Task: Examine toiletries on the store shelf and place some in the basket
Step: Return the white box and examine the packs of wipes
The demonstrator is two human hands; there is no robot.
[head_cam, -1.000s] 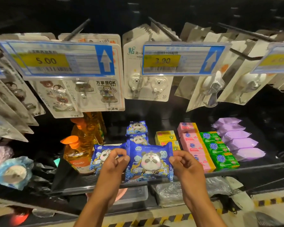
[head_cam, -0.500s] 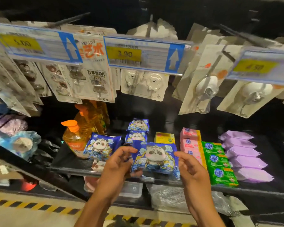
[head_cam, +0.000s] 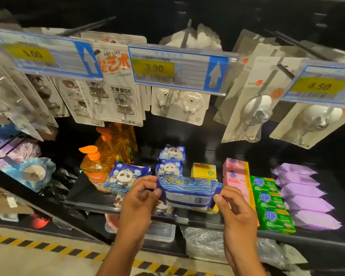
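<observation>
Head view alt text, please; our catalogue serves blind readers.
The left hand and right hand pinch a blue packet by its ends, barcode side up, before a shelf of green boxes, purple packs and an orange pump bottle. Price tags hang overhead.

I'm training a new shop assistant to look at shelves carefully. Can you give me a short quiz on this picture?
1. True or false: only the right hand grips the blue panda-print plastic packet.
2. What lies immediately right of the green soap boxes? A: purple wrapped packets; B: red towels; C: glass jars.
3. Fill in: the yellow price label above the white bear-shaped hooks reads ___.

Key: 1 false, the left hand pinches the packet too; 2 A; 3 3.90.
</observation>
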